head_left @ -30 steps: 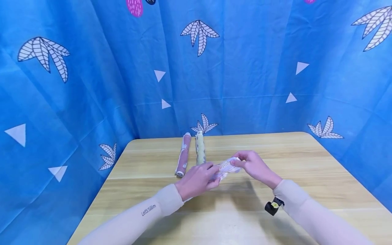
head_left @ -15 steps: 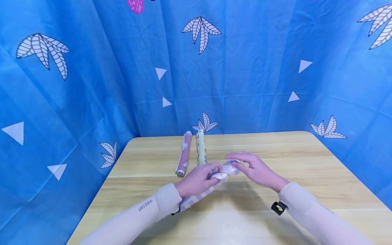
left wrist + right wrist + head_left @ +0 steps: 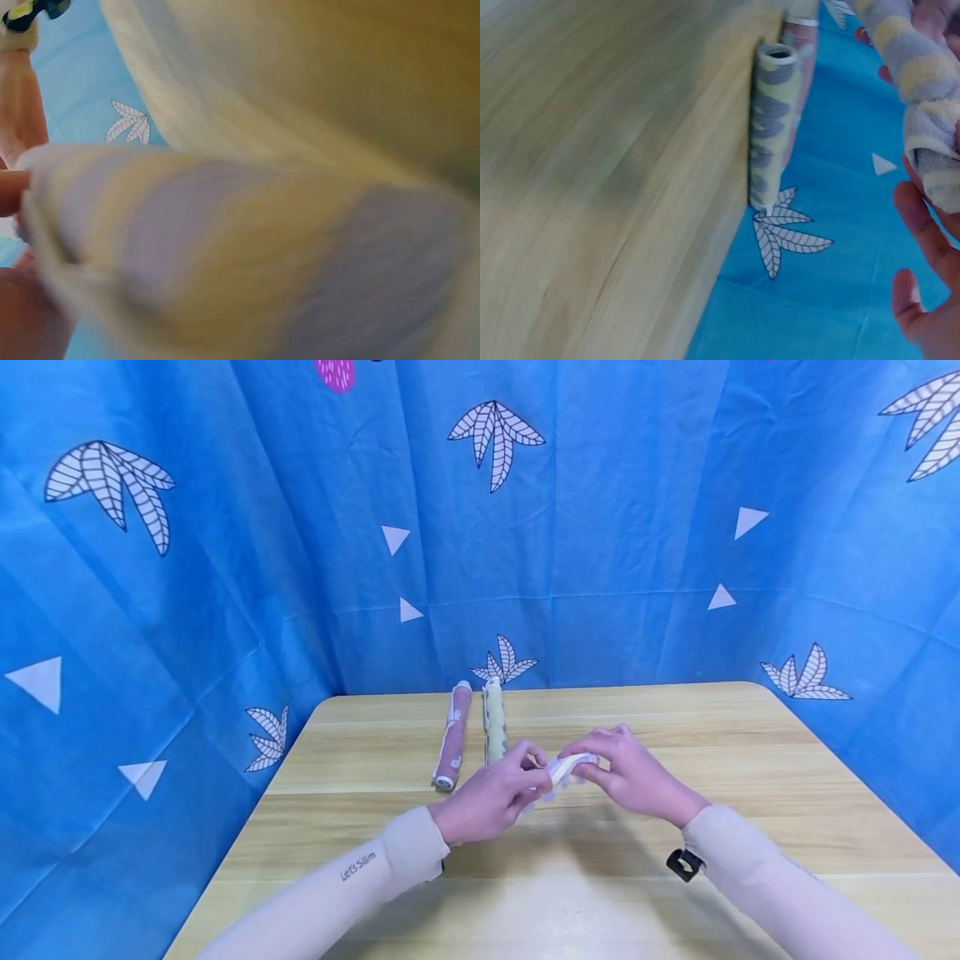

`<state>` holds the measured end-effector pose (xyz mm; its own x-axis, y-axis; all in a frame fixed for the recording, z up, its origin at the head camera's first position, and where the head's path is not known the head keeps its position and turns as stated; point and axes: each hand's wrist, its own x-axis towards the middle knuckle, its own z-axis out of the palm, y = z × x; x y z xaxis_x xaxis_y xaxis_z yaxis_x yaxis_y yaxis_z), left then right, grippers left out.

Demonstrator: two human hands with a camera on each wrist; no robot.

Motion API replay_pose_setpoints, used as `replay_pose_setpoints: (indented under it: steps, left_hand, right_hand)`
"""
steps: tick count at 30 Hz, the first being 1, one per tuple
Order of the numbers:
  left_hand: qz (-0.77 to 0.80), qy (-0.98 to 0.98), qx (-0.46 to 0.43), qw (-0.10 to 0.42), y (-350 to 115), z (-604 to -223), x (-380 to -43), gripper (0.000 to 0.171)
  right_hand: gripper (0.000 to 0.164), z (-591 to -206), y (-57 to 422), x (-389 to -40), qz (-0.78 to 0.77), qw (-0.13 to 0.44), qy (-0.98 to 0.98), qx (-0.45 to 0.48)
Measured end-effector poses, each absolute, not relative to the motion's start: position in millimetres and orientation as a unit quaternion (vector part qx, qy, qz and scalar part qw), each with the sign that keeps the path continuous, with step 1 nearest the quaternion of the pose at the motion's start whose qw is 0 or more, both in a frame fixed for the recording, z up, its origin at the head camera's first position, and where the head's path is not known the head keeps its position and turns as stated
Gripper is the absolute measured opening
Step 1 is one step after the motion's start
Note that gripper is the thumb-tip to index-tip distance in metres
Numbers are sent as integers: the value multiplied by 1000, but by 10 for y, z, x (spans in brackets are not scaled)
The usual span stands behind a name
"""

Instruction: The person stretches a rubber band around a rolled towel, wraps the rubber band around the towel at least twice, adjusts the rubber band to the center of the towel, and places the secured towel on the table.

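A rolled towel (image 3: 564, 768) with lavender and pale stripes is held above the table between both hands. My left hand (image 3: 498, 789) pinches it partway along with thumb and bent fingers and hides much of its length in the head view. At the far right end, my right hand (image 3: 630, 778) grips the roll between thumb and fingers. Close up in the left wrist view, the striped towel (image 3: 225, 232) shows a loose edge along its side. In the right wrist view a fold stands out near the end of the towel (image 3: 922, 67).
A pink rolled towel (image 3: 452, 739) and a yellow-green rolled towel (image 3: 494, 722) lie side by side just beyond my left hand. The wooden table (image 3: 750, 827) reaches back to a blue patterned curtain (image 3: 622, 527).
The right hand's fingers, lifted and straighter half a second ago, now bend over the towel's end. The left fingers have risen slightly, and the towel's near part has swung out of sight.
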<state>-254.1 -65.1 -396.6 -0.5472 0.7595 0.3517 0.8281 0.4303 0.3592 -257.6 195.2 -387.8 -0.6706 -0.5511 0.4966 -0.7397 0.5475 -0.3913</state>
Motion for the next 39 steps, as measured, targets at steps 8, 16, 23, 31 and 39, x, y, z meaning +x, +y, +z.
replay_pose_setpoints:
  steps: [8, 16, 23, 31, 39]
  left_hand:
    - [-226, -890, -388, 79, -669, -3995, -2520, 31]
    - [-200, -876, -407, 167, -592, -4042, -2504, 45]
    - [-190, -869, -418, 184, -548, -4104, -2518, 43]
    - [-362, -856, -367, 47, -589, -4064, -2546, 32]
    - [-340, -856, -388, 33, -584, -4040, -2522, 26]
  right_hand:
    - [18, -3829, 1954, -2565, 417, 35, -865, 277]
    - [27, -3784, 1888, -2566, 486, -20, -850, 200]
    - [30, -3800, 1887, -2548, 489, -15, -845, 215]
    - [46, -3923, 1984, -2489, 319, 117, -863, 374]
    - [34, -3944, 1940, -2534, 244, 233, -842, 420]
